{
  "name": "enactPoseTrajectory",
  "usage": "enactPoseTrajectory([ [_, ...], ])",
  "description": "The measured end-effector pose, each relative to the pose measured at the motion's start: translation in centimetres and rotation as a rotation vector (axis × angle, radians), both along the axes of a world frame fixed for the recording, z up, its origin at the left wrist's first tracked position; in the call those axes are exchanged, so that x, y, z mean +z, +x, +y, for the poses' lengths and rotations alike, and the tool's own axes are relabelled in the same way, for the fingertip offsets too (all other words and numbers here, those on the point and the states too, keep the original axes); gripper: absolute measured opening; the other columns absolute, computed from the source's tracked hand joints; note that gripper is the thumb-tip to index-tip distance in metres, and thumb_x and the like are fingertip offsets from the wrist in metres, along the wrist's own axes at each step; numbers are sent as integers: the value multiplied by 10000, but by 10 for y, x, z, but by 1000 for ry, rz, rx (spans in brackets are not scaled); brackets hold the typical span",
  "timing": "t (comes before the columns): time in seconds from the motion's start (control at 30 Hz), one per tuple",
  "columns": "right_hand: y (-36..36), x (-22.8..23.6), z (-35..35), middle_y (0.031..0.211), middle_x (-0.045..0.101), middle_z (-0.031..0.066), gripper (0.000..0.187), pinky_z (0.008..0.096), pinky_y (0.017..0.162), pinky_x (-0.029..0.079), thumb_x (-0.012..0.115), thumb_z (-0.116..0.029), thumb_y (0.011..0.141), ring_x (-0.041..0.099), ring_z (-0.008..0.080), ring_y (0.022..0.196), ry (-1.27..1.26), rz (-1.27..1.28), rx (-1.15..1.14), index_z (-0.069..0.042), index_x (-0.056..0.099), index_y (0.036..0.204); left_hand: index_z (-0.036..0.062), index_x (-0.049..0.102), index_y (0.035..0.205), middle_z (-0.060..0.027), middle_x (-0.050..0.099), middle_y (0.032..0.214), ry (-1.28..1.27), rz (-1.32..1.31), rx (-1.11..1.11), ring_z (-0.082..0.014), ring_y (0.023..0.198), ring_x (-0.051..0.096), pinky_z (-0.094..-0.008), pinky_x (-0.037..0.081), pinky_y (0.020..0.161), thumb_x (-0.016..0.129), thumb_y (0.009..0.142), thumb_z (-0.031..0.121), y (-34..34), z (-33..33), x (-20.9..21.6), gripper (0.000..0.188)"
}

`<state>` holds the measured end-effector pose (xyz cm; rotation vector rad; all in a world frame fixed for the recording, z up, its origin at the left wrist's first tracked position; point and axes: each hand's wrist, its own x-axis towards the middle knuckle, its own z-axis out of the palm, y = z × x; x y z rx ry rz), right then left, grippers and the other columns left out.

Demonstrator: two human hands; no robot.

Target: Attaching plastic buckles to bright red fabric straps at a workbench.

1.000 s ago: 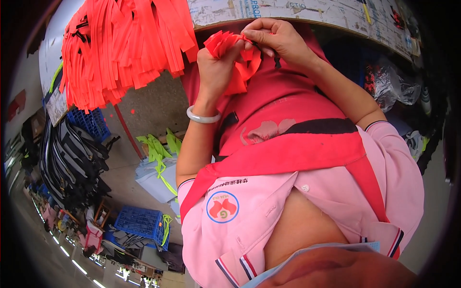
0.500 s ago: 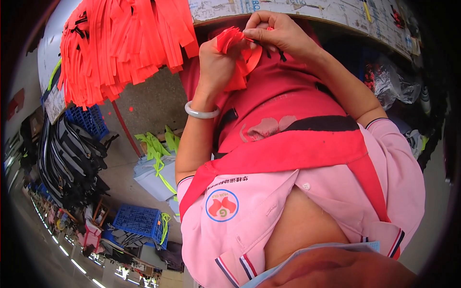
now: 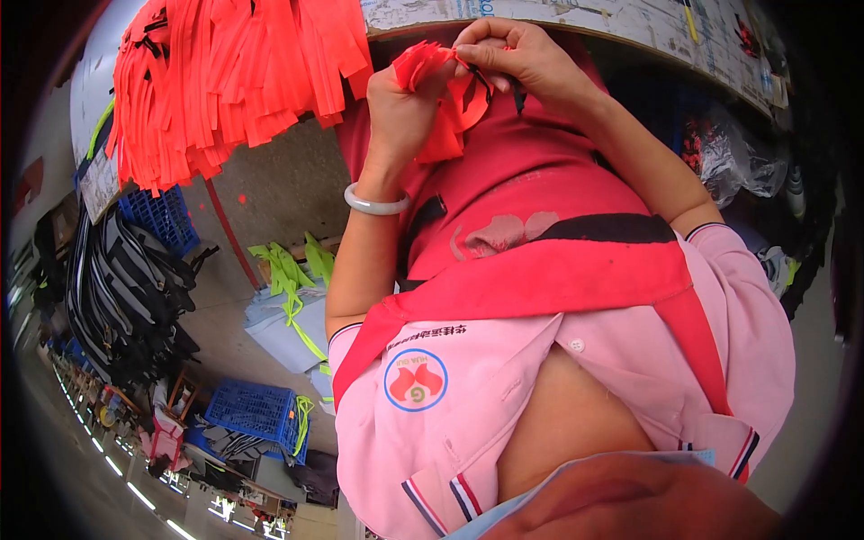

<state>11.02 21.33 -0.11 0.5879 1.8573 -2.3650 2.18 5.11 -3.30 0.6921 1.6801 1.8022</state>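
Note:
My left hand [image 3: 403, 115] is closed round a bundle of bright red-orange fabric strips [image 3: 418, 65]; their ends stick out above the fist and hang below it. Close beside it, my right hand [image 3: 526, 61] pinches the edge of one strip between thumb and fingers. A thin black strip [image 3: 517, 97] dangles under the right fingers, and another black piece shows between the hands. Exactly how the black pieces join the red ones is hidden by the fingers. Both hands are over my red apron [image 3: 504, 202], just off the table edge.
A thick heap of red strips [image 3: 234, 81] hangs over the front edge of the worktable [image 3: 576, 22] at left. Black and grey straps [image 3: 126, 297], blue crates [image 3: 252, 409] and light-blue sheets with lime-green bands [image 3: 292, 333] lie lower left. A clear plastic bag [image 3: 733, 162] is at right.
The right fingers have shifted slightly on the strip at the left hand, and the black piece under them now hangs more upright. The bundle stays in the left hand.

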Motion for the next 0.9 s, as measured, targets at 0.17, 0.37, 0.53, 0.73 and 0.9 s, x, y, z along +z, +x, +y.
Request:
enactPoseTrajectory([
  [0.17, -1, -6, 3, 801, 653, 5, 189, 145, 478, 333, 624, -209, 919, 433, 6, 520, 12, -3, 33, -31, 612, 983, 17, 700, 913, -28, 703, 814, 28, -3, -5, -63, 660, 592, -219, 468, 590, 642, 865, 43, 1, -1, -3, 79],
  [0.37, -1, 5, 2, 786, 649, 0, 168, 154, 441, 313, 623, -201, 917, 430, 8, 491, 217, -52, 116, -44, 611, 975, 6, 692, 906, -33, 699, 799, 54, 48, 7, -72, 655, 596, -222, 474, 592, 628, 862, 22, 5, -3, 0, 79],
  [0.53, -1, 3, -2, 769, 645, 6, 167, 161, 436, 315, 623, -208, 921, 436, 15, 483, 183, -21, 106, -43, 609, 940, -1, 687, 909, -33, 690, 775, 37, -39, 6, -75, 646, 596, -216, 471, 578, 629, 862, 23, 5, -4, -2, 79],
  [0.73, 3, -3, -1, 752, 616, -18, 194, 168, 464, 324, 643, -221, 914, 424, 6, 525, 302, 71, -17, -34, 633, 963, -21, 678, 899, -39, 666, 738, 110, -106, -5, -87, 612, 590, -222, 475, 567, 643, 854, 11, -3, -7, 0, 66],
  [0.9, 3, -6, 2, 777, 612, -47, 207, 156, 477, 321, 647, -205, 910, 424, -6, 556, 256, 28, 79, -48, 662, 1045, -15, 676, 931, -40, 650, 729, 114, -271, -22, -102, 603, 590, -233, 480, 555, 648, 855, 10, -6, -12, 6, 85],
])
